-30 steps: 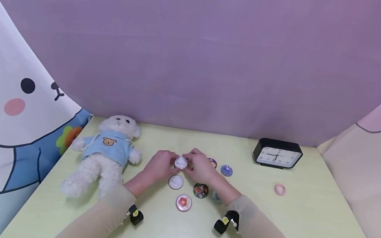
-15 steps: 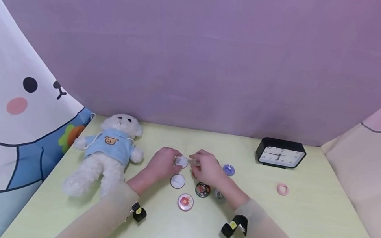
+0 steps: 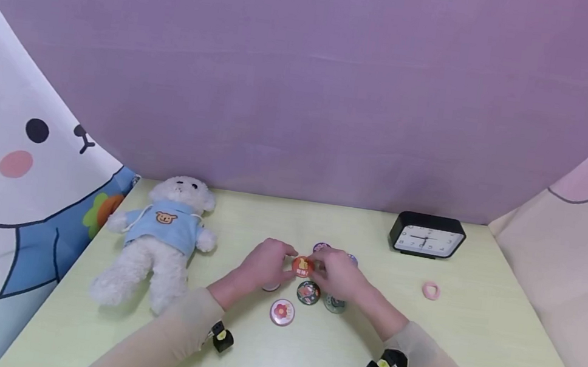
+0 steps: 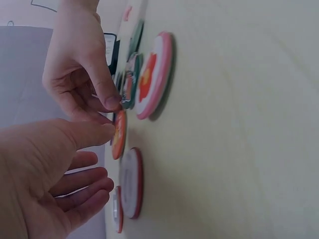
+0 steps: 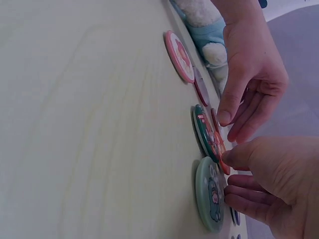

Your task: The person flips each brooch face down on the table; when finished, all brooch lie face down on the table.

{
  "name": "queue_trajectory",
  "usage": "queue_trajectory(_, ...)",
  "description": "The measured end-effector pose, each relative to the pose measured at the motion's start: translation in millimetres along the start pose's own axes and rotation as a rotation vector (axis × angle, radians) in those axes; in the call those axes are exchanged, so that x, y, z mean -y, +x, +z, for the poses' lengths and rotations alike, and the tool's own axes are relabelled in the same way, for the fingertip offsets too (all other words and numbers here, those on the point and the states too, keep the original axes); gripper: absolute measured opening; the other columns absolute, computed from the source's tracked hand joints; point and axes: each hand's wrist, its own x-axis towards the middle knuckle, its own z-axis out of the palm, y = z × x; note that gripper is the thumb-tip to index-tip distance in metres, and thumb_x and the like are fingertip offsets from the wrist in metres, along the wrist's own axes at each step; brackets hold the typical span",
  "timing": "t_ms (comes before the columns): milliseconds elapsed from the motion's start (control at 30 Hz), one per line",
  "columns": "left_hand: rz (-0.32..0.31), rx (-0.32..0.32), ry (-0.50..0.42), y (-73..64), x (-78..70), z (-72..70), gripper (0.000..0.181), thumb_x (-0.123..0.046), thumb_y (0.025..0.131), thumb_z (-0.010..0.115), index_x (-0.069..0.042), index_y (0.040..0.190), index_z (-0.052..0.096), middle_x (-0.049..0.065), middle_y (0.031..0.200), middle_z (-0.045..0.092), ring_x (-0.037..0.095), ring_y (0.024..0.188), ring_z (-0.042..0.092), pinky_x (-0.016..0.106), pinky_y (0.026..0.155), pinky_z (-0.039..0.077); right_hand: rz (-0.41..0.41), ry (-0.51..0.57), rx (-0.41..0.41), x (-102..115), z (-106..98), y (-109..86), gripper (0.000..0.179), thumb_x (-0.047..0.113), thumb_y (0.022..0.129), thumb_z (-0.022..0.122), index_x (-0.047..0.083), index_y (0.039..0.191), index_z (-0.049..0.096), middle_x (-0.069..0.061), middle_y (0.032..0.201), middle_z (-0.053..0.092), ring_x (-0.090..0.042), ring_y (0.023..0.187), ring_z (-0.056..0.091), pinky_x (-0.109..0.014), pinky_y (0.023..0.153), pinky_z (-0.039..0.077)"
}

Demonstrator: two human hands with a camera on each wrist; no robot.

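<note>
A round orange button badge (image 3: 303, 266) lies face up between my hands. My left hand (image 3: 266, 264) holds its left edge between thumb and forefinger, the other fingers loosely bent in the left wrist view. At the opposite edge my right hand (image 3: 340, 275) pinches it with thumb and fingertips. Just in front are a dark green badge (image 3: 308, 293), a pale green badge (image 3: 335, 304) and a flower badge (image 3: 282, 312). Partly under my left hand, a face-down badge (image 4: 131, 183) shows its pale back, with another face-down badge (image 4: 118, 209) behind it.
A purple badge (image 3: 321, 247) and a blue badge (image 3: 353, 259) peek out beyond my right hand. The plush toy (image 3: 163, 235) in a blue top lies at left. At right are a black alarm clock (image 3: 427, 236) and a pink hair tie (image 3: 431, 290) on the table (image 3: 477, 353).
The white-backed badge that both hands held was laid face down on the table and released. Both hands have since shifted right to the orange badge, which has come into sight.
</note>
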Motion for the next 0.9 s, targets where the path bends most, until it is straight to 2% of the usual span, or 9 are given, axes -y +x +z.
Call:
queue_trajectory(133, 0.005, 0.023, -0.009, -2.2, -0.7, 6.2, 0.033, -0.025, 0.09, 0.086, -0.005, 0.116, 0.08, 0.008, 0.111, 0.082, 0.026, 0.106, 0.076, 0.041, 0.1, 0.062, 0.019, 0.013, 0.022, 2, 4, -3.0, 0.028, 0.007, 0.091, 0.082, 0.003, 0.118, 0.077, -0.006, 0.101, 0.077, -0.009, 0.08, 0.059, -0.02, 0.07, 0.054)
queue_trajectory(267, 0.006, 0.018, -0.022, -3.3, -0.7, 9.9, 0.027, -0.02, 0.091, 0.086, -0.006, 0.112, 0.081, 0.006, 0.104, 0.082, 0.021, 0.097, 0.075, 0.037, 0.093, 0.063, -0.005, 0.02, 0.021, 2, 8, -2.8, 0.029, 0.005, 0.089, 0.083, 0.004, 0.117, 0.077, -0.007, 0.102, 0.077, -0.01, 0.081, 0.06, -0.02, 0.071, 0.054)
queue_trajectory(367, 0.023, -0.011, -0.028, -1.9, -0.7, 9.8, 0.025, -0.018, 0.09, 0.086, -0.006, 0.112, 0.081, 0.006, 0.103, 0.082, 0.02, 0.094, 0.075, 0.035, 0.09, 0.064, -0.026, 0.027, -0.016, -1, 10, -2.0, 0.027, 0.005, 0.088, 0.085, 0.004, 0.114, 0.078, -0.007, 0.101, 0.076, -0.012, 0.083, 0.064, -0.019, 0.072, 0.057)
queue_trajectory(533, 0.047, -0.058, -0.054, 0.1, 0.9, 9.9, 0.027, -0.017, 0.093, 0.084, -0.006, 0.117, 0.08, 0.008, 0.11, 0.082, 0.023, 0.099, 0.078, 0.034, 0.09, 0.065, -0.072, 0.042, -0.102, -8, 12, -4.0, 0.027, 0.008, 0.089, 0.085, 0.005, 0.115, 0.078, -0.006, 0.103, 0.075, -0.016, 0.088, 0.069, -0.022, 0.076, 0.062)
queue_trajectory(667, 0.047, -0.134, -0.111, 0.0, 0.6, 5.6, 0.026, -0.015, 0.096, 0.08, -0.006, 0.12, 0.079, 0.009, 0.112, 0.082, 0.023, 0.099, 0.078, 0.034, 0.087, 0.066, -0.096, 0.085, -0.197, -13, 10, -4.3, 0.029, 0.008, 0.09, 0.084, 0.004, 0.118, 0.077, -0.007, 0.107, 0.076, -0.018, 0.09, 0.073, -0.028, 0.08, 0.065)
queue_trajectory(767, 0.047, -0.212, -0.185, 0.3, -0.8, -0.6, 0.023, -0.014, 0.098, 0.077, -0.006, 0.119, 0.079, 0.009, 0.111, 0.082, 0.022, 0.097, 0.08, 0.03, 0.084, 0.066, -0.076, 0.157, -0.255, -13, 5, -3.3, 0.026, 0.007, 0.092, 0.082, 0.005, 0.118, 0.078, -0.007, 0.108, 0.078, -0.018, 0.089, 0.075, -0.03, 0.081, 0.066)
queue_trajectory(900, 0.058, -0.314, -0.288, 0.2, -3.3, -7.5, 0.019, -0.012, 0.101, 0.073, -0.002, 0.116, 0.079, 0.01, 0.107, 0.083, 0.022, 0.093, 0.082, 0.025, 0.082, 0.066, -0.036, 0.224, -0.307, -10, -1, -1.3, 0.019, 0.008, 0.096, 0.079, 0.008, 0.114, 0.081, -0.005, 0.103, 0.081, -0.016, 0.087, 0.076, -0.027, 0.08, 0.066)
